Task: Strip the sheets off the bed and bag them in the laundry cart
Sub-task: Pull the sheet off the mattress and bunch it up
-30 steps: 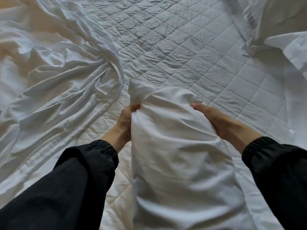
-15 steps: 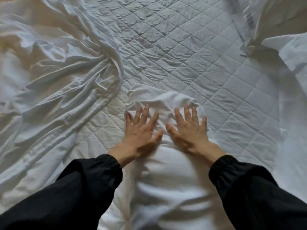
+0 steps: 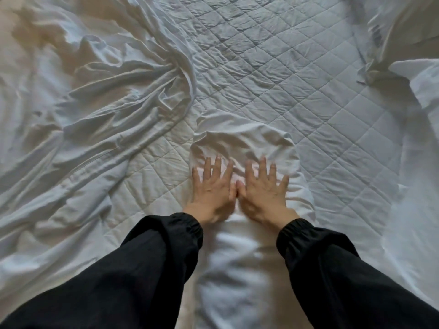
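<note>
A white pillow in its pillowcase [image 3: 240, 269] lies lengthwise on the quilted mattress pad [image 3: 273, 74], running from the middle toward me. My left hand [image 3: 212, 188] and my right hand [image 3: 263, 188] press flat on its far end, side by side, fingers straight and spread, thumbs almost touching. The loose far end of the case [image 3: 242, 136] bunches just beyond my fingertips. A crumpled white sheet [image 3: 90, 103] is heaped over the left half of the bed.
More white bedding [image 3: 403, 32] is piled at the top right, with a white fold [image 3: 425, 84] hanging at the right edge. Bare quilted pad fills the middle and right. No laundry cart is in view.
A second ago both hands held the pillow's top end raised off the bed. The pillow now lies flat and both palms press on it, closer together than half a second ago.
</note>
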